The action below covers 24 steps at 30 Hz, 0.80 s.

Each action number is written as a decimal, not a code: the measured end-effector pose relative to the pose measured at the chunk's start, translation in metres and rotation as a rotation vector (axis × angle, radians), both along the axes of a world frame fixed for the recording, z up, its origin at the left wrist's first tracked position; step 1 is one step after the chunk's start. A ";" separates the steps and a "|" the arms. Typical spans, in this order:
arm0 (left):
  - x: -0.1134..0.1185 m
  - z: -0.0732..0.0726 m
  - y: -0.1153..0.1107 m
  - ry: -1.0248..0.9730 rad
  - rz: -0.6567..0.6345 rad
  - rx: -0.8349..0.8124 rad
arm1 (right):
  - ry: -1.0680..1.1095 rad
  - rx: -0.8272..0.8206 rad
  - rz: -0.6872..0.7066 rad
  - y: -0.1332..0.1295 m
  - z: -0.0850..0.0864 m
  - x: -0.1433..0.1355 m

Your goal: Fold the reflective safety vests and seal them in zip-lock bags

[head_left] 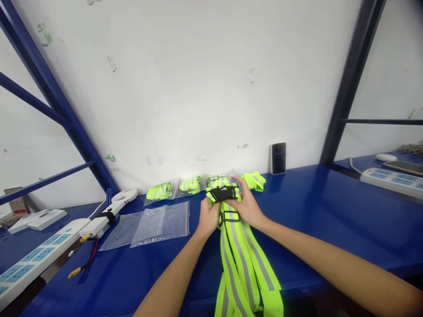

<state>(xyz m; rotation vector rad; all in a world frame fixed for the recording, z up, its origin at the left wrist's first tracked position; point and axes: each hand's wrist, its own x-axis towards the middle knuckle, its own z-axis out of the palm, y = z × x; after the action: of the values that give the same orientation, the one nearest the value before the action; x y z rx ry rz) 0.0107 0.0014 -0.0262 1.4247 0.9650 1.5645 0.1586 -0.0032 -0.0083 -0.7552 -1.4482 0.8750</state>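
Three bundles (pixel 159 192) look bagged, back centre; another (pixel 257 181), right of them, seems unbagged. Mid-frame, left hand (pixel 209 217) and right hand (pixel 248 207) close around the straps (pixel 243 246), gathered at the buckle (pixel 224 193), tails hanging unfolded! Two flat bags (pixel 161 223), centre-left, lie unfilled.

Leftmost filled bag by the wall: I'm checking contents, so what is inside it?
Inside the leftmost filled bag is a folded yellow-green bundle with silvery-grey stripes. Its inner layers and underside are covered, so I cannot tell whether a buckle lies within.
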 end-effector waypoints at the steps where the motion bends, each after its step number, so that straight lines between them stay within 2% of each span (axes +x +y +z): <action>1: 0.000 0.000 0.000 -0.002 -0.004 -0.023 | -0.040 0.070 -0.017 -0.002 0.002 0.001; 4: 0.002 0.000 -0.001 -0.022 -0.035 -0.078 | -0.155 0.192 -0.023 -0.003 0.007 0.003; 12: 0.009 0.000 -0.001 -0.120 -0.069 -0.138 | -0.142 0.125 -0.048 0.003 0.004 0.003; 18: 0.006 -0.001 0.001 -0.049 0.039 -0.073 | -0.225 0.148 0.035 -0.008 0.004 0.004; 21: 0.004 0.002 0.001 0.022 0.062 -0.028 | -0.238 0.127 0.100 -0.010 0.004 0.004; 24: 0.001 0.006 0.001 0.081 0.054 0.027 | -0.208 0.110 0.087 -0.007 0.003 0.002</action>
<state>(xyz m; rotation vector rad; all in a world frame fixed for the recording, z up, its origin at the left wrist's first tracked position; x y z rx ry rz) 0.0117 0.0028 -0.0204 1.5020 1.0421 1.5745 0.1607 -0.0105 -0.0055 -0.7211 -1.7099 0.7925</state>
